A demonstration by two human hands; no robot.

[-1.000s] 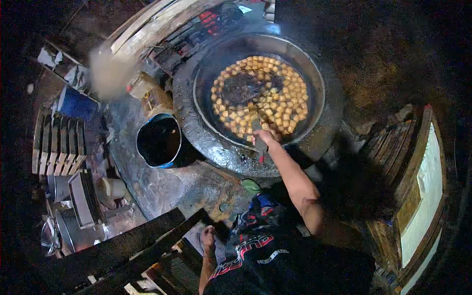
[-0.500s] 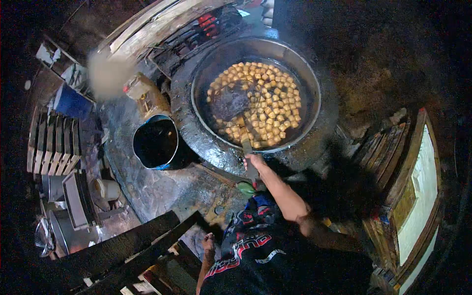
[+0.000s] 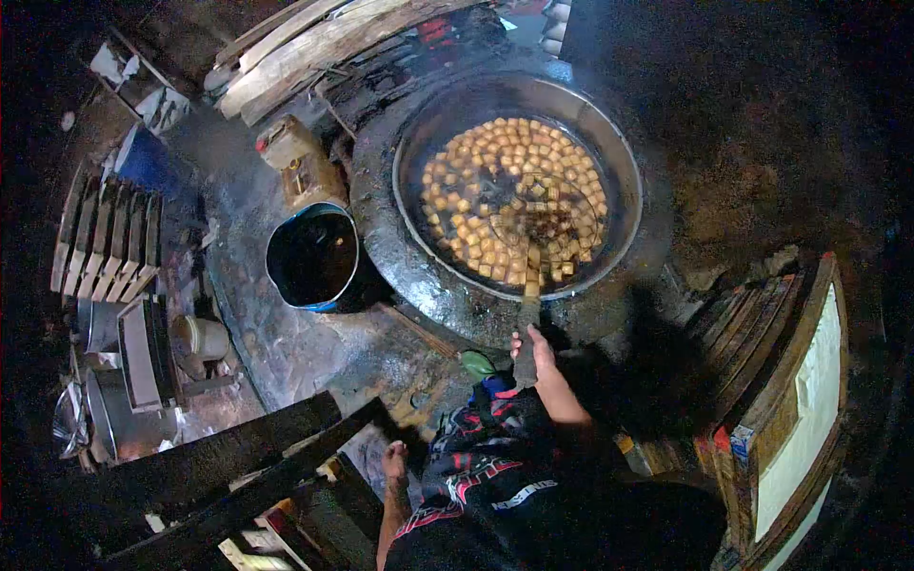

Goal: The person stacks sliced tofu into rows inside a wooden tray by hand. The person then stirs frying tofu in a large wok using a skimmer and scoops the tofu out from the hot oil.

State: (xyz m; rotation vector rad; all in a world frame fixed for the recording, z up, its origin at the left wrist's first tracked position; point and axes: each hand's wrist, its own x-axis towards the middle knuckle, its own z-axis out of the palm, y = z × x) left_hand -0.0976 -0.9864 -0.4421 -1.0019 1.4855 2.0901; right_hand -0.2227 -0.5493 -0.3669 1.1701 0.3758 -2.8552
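My right hand (image 3: 539, 358) is wrapped round the long handle of a wire skimmer (image 3: 533, 271) at the near side of a wide metal wok (image 3: 628, 228). The skimmer's round mesh head lies among many golden cubes, which look like fried tofu (image 3: 471, 224), floating in dark oil. Some cubes show on or through the mesh; which of the two I cannot tell. Low at the left of my body, my left hand (image 3: 394, 461) is closed in a loose fist near a dark wooden beam, with nothing visible in it.
A dark bucket (image 3: 314, 262) and an oily jerrycan (image 3: 309, 176) stand left of the wok. Stacked wooden frames (image 3: 109, 238) and a white tub (image 3: 202, 338) are at the far left. Wooden trays with a white slab (image 3: 809, 400) stand at the right. Firewood (image 3: 324, 48) lies behind.
The skimmer's head has moved from the left part of the wok to the right among the cubes. My right hand has moved right with the handle. My view has shifted slightly.
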